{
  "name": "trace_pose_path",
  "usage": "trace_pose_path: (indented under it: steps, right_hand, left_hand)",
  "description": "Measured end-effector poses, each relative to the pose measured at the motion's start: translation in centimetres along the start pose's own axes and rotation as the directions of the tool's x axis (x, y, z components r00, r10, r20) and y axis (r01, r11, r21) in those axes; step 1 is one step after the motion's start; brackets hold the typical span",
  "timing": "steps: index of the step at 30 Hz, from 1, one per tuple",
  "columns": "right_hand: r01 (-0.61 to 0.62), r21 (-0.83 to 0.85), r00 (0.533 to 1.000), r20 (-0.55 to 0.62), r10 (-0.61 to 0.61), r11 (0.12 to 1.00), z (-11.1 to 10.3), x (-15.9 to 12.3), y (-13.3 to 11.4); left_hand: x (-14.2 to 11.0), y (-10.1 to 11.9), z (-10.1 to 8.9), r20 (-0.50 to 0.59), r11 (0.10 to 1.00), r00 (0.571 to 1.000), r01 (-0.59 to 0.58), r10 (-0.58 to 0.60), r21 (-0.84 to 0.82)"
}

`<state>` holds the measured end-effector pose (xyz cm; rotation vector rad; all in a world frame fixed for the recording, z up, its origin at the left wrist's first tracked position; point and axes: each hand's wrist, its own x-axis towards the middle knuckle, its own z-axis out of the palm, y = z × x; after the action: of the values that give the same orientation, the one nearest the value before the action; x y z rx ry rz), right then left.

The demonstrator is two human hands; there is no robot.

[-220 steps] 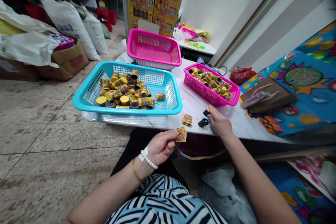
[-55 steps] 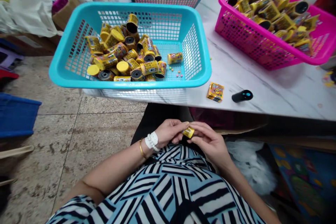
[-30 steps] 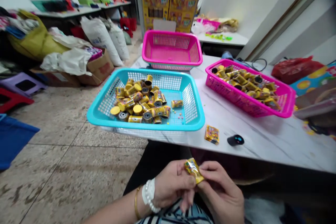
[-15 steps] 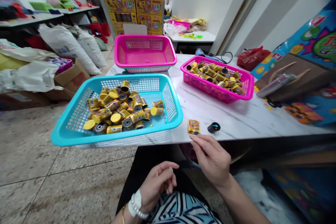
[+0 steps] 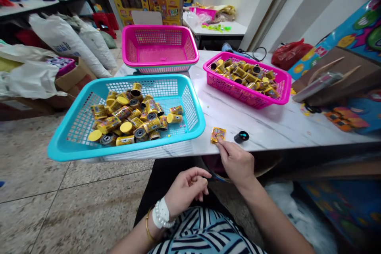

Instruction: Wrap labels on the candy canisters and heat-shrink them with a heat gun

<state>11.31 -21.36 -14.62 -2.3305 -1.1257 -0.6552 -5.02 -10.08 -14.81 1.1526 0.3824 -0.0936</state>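
At the table's front edge, my right hand (image 5: 238, 163) pinches thumb and fingertips together at the lower edge of a small yellow printed label (image 5: 218, 134), which may be the top of a stack. Just right of the label, a small black cylindrical container (image 5: 241, 137) lies tipped, something blue showing inside its mouth. My left hand (image 5: 188, 187) hovers over the lap, index finger stretched out and the others loosely curled, with nothing visible in it. A blue basket (image 5: 125, 154) to the left holds several yellow-wrapped small containers (image 5: 125, 112), some showing yellow caps and some dark ends.
A pink basket (image 5: 247, 97) of similar yellow-wrapped pieces stands at the right rear. Behind the blue basket are stacked pink baskets (image 5: 160, 63). A printed carton (image 5: 330, 75) with scissors or similar tools stands far right, beside a red plastic bag (image 5: 290, 57).
My right hand has moved from just below the label to pinch at its lower edge. My left hand has risen slightly and shifted right. The view has tilted a little downward.
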Motion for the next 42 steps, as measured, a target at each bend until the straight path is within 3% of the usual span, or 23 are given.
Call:
trace_pose_path:
  steps: [4,7,11,16,19,21,23,25,28,32,35,37,40,42]
  right_hand:
    - [-0.006,0.124,1.000,0.002,0.005,0.992,-0.2,0.1,0.1]
    - [-0.151,0.259,0.987,0.091,0.132,0.954,-0.6,1.0,0.3]
    - [-0.348,0.375,0.928,0.267,0.259,0.859,-1.3,2.2,0.3]
    - [-0.407,0.482,0.905,0.326,0.272,0.776,-1.7,2.0,0.4]
    - [-0.358,0.565,0.934,0.220,0.283,0.744,-2.0,0.9,0.6]
    - [-0.253,0.581,0.965,0.097,0.243,0.773,-2.2,0.3,0.4]
    - [-0.081,0.525,0.991,-0.047,0.124,0.847,-2.2,0.0,-0.2]
    - [0.083,0.383,0.989,-0.147,-0.028,0.920,-1.9,0.3,-1.1]
    - [0.184,0.214,0.980,-0.116,-0.162,0.959,-1.0,0.9,-2.4]
    - [0.198,0.329,0.979,-0.103,-0.174,0.923,-1.0,0.2,-2.0]
    - [0.130,0.403,0.988,-0.134,-0.082,0.906,-2.4,-1.6,0.0]
    - [-0.007,0.421,0.992,-0.111,0.059,0.907,-3.4,-3.1,1.8]
    - [-0.243,0.455,0.959,-0.022,0.284,0.857,-4.5,-4.9,4.3]
    - [-0.331,0.463,0.930,0.014,0.367,0.823,-5.2,-5.5,5.4]
  left_hand:
    - [-0.4,-0.1,0.0,-0.017,1.000,1.000,0.019,-0.020,-0.013]
    - [-0.5,0.3,0.3,-0.002,1.000,1.000,0.017,-0.017,-0.021]
    - [-0.3,0.8,0.5,-0.001,1.000,1.000,-0.005,0.005,-0.022]
    - [-0.1,0.9,0.7,-0.005,0.995,1.000,-0.003,0.003,-0.097]
    - [-0.3,1.0,0.7,-0.036,0.991,0.999,0.003,-0.007,-0.137]
    - [-0.4,1.2,0.7,-0.061,0.992,0.998,-0.004,-0.004,-0.127]
    - [-0.4,1.3,0.8,-0.090,0.997,0.996,-0.024,0.018,-0.072]
    - [-0.3,1.4,1.0,-0.112,0.999,0.993,-0.047,0.047,0.001]
    - [0.0,1.3,1.2,-0.108,0.995,0.993,-0.047,0.057,0.087]
    - [0.0,0.7,0.7,-0.104,0.989,0.994,0.000,0.016,0.148]
    - [0.0,0.2,0.1,-0.142,0.986,0.990,0.028,-0.005,0.165]
    - [0.2,-0.1,0.0,-0.146,0.984,0.989,0.045,-0.020,0.171]
    - [0.5,-0.2,0.4,-0.119,0.978,0.992,0.067,-0.044,0.197]
    - [0.7,-0.2,1.0,-0.105,0.971,0.993,0.077,-0.055,0.226]
